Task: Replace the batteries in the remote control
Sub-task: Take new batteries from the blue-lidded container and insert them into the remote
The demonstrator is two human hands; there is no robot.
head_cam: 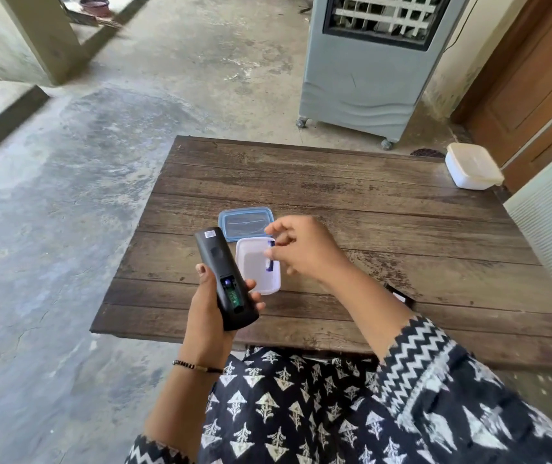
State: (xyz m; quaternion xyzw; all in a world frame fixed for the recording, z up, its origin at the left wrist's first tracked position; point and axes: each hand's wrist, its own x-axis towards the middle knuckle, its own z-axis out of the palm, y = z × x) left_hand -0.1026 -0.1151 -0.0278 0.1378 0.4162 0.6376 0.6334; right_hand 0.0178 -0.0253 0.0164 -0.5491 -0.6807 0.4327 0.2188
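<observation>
Remote (226,277) in left hand (211,316)

Left hand (216,296) raised, palm up, fingers curled in a grip, thumb along the left side, beaded bracelet at the wrist. Right hand (301,249) extended forward, palm down, thumb and forefinger tips close in a pinch, other fingers loosely curled. Both forearms bare below patterned sleeves.
</observation>
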